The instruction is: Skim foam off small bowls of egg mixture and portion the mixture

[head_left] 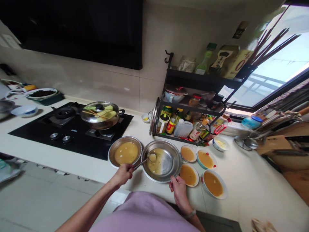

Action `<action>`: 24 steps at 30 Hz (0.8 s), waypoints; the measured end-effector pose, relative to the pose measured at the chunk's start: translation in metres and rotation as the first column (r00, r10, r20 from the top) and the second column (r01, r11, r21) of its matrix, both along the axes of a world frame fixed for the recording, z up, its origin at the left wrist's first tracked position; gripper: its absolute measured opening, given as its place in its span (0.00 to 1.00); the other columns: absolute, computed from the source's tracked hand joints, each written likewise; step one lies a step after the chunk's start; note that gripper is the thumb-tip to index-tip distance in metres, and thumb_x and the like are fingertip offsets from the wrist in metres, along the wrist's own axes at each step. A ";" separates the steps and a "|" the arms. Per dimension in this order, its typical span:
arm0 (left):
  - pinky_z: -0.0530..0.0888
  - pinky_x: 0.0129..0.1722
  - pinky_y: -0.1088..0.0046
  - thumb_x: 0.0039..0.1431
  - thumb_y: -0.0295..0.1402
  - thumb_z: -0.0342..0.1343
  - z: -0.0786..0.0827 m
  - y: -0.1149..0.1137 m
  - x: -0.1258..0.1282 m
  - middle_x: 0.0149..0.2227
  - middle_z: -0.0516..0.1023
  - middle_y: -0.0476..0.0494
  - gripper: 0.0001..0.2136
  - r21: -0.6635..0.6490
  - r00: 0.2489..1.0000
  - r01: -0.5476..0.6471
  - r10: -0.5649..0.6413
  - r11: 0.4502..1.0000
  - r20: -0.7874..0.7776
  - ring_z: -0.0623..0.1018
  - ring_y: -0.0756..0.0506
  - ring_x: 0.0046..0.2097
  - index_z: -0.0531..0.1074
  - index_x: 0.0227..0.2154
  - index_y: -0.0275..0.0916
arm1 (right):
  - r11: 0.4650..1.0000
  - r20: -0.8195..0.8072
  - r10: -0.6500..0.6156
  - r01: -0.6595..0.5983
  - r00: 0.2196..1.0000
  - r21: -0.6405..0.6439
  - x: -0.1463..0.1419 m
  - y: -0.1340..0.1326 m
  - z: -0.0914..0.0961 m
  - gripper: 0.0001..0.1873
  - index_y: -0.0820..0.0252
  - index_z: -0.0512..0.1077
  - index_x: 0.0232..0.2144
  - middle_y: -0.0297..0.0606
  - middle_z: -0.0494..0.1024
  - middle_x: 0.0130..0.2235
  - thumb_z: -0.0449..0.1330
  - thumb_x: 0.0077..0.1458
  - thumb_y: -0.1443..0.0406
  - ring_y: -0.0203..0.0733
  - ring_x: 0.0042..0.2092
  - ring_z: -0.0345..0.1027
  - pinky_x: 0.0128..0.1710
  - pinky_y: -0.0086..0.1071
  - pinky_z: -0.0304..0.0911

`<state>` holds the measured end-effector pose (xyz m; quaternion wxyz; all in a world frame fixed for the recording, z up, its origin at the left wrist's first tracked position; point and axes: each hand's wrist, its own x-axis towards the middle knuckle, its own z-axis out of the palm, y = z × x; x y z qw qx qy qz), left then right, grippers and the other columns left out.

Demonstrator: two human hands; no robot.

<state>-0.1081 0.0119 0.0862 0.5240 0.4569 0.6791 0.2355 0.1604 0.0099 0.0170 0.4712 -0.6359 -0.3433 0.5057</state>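
Observation:
My left hand (124, 174) is closed round the handle of a metal ladle (146, 159), whose bowl dips into yellow liquid in a tilted steel basin (174, 162). My right hand (178, 188) grips that basin's near rim. To the left stands a second steel basin (111, 152) full of the same yellow liquid. To the right, several small bowls (213, 183) hold portions of it.
A black gas hob (72, 135) carries a lidded pot (101, 114) with yellow pieces inside. A black spice rack (190, 106) with bottles stands at the back right by the window. Plates and a bowl (24, 110) sit far left.

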 end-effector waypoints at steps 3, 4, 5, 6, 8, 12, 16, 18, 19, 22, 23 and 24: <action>0.48 0.15 0.78 0.51 0.37 0.49 0.001 -0.001 -0.003 0.14 0.60 0.57 0.09 -0.033 0.994 -0.057 0.060 0.998 0.093 0.52 0.57 0.14 0.60 0.21 0.39 | 1.000 0.003 0.002 -0.002 1.000 -0.004 0.000 0.000 0.000 0.13 0.57 0.60 0.15 0.28 0.63 0.13 0.58 0.39 0.56 0.30 0.15 0.53 0.14 0.25 0.46; 0.46 0.15 0.78 0.50 0.38 0.51 0.003 -0.001 -0.004 0.14 0.59 0.58 0.10 -0.061 0.986 -0.083 0.091 0.995 0.140 0.51 0.58 0.14 0.59 0.22 0.39 | 1.000 0.006 0.005 -0.005 1.000 -0.003 0.000 0.000 -0.001 0.13 0.57 0.60 0.15 0.28 0.63 0.13 0.58 0.39 0.56 0.30 0.15 0.53 0.14 0.25 0.46; 0.45 0.15 0.78 0.49 0.41 0.53 0.004 -0.002 -0.005 0.13 0.59 0.59 0.11 -0.091 0.975 -0.105 0.121 0.990 0.188 0.50 0.58 0.14 0.59 0.23 0.39 | 1.000 0.009 0.007 -0.007 1.000 -0.001 0.000 0.000 -0.001 0.13 0.57 0.60 0.15 0.28 0.63 0.13 0.57 0.39 0.56 0.30 0.15 0.53 0.14 0.25 0.46; 0.43 0.15 0.78 0.47 0.43 0.54 0.006 -0.002 -0.006 0.13 0.58 0.60 0.13 -0.116 0.962 -0.122 0.146 0.986 0.232 0.49 0.59 0.14 0.59 0.23 0.40 | 1.000 0.013 0.007 -0.007 1.000 0.002 0.000 0.000 -0.002 0.14 0.57 0.60 0.15 0.28 0.63 0.13 0.57 0.39 0.56 0.30 0.15 0.53 0.14 0.25 0.46; 0.42 0.16 0.78 0.43 0.46 0.58 0.010 -0.003 -0.008 0.13 0.58 0.61 0.17 -0.142 0.937 -0.142 0.179 0.980 0.301 0.48 0.59 0.14 0.58 0.23 0.40 | 1.000 0.019 0.006 -0.006 1.000 0.004 0.000 0.000 -0.003 0.14 0.56 0.59 0.15 0.28 0.63 0.13 0.57 0.39 0.56 0.30 0.15 0.53 0.14 0.25 0.46; 0.41 0.16 0.78 0.37 0.48 0.61 0.018 -0.006 -0.012 0.13 0.60 0.60 0.21 -0.152 0.905 -0.172 0.217 0.973 0.367 0.47 0.60 0.14 0.57 0.23 0.41 | 1.000 0.017 0.007 -0.008 1.000 0.008 -0.001 -0.001 -0.002 0.14 0.56 0.59 0.15 0.28 0.64 0.13 0.58 0.39 0.55 0.31 0.15 0.53 0.14 0.26 0.47; 0.40 0.16 0.79 0.35 0.47 0.61 0.024 -0.010 -0.020 0.13 0.59 0.61 0.21 -0.142 0.885 -0.227 0.265 0.964 0.384 0.47 0.60 0.13 0.60 0.25 0.39 | 1.000 0.005 -0.002 0.002 1.000 -0.002 -0.002 -0.001 0.002 0.14 0.56 0.59 0.15 0.28 0.63 0.13 0.58 0.39 0.56 0.31 0.15 0.53 0.14 0.26 0.47; 0.40 0.16 0.79 0.35 0.46 0.62 0.026 -0.013 -0.026 0.13 0.59 0.61 0.21 -0.134 0.873 -0.258 0.290 0.957 0.391 0.47 0.60 0.14 0.61 0.27 0.39 | 1.000 -0.003 -0.003 0.003 1.000 -0.002 -0.003 -0.001 0.003 0.14 0.56 0.60 0.15 0.28 0.63 0.13 0.59 0.38 0.56 0.31 0.16 0.53 0.15 0.26 0.47; 0.40 0.16 0.79 0.35 0.46 0.62 0.027 -0.014 -0.029 0.13 0.59 0.61 0.21 -0.130 0.868 -0.275 0.304 0.953 0.393 0.47 0.60 0.14 0.62 0.28 0.38 | 1.000 -0.006 -0.005 0.005 1.000 -0.003 -0.003 -0.001 0.004 0.15 0.56 0.59 0.14 0.28 0.63 0.13 0.59 0.38 0.56 0.31 0.16 0.53 0.15 0.26 0.47; 0.41 0.16 0.79 0.35 0.45 0.62 0.028 -0.018 -0.040 0.13 0.59 0.61 0.21 -0.115 0.860 -0.311 0.331 0.944 0.389 0.47 0.60 0.14 0.63 0.29 0.38 | 1.000 -0.009 -0.014 0.014 1.000 -0.002 -0.004 -0.001 0.004 0.15 0.56 0.59 0.14 0.28 0.63 0.13 0.59 0.37 0.56 0.31 0.15 0.53 0.14 0.26 0.46; 0.41 0.16 0.79 0.36 0.45 0.62 0.027 -0.020 -0.044 0.14 0.59 0.61 0.21 -0.111 0.860 -0.316 0.334 0.942 0.386 0.47 0.60 0.14 0.63 0.29 0.37 | 1.000 -0.010 -0.015 0.015 1.000 -0.002 -0.004 -0.001 0.004 0.14 0.56 0.59 0.14 0.28 0.63 0.13 0.59 0.37 0.56 0.31 0.15 0.53 0.14 0.26 0.46; 0.41 0.16 0.79 0.36 0.45 0.62 0.027 -0.021 -0.047 0.14 0.59 0.61 0.20 -0.106 0.861 -0.320 0.335 0.942 0.382 0.47 0.60 0.14 0.63 0.29 0.37 | 1.000 -0.013 -0.013 0.013 1.000 -0.002 -0.004 -0.001 0.004 0.14 0.56 0.59 0.14 0.28 0.64 0.13 0.59 0.37 0.56 0.31 0.16 0.53 0.14 0.26 0.46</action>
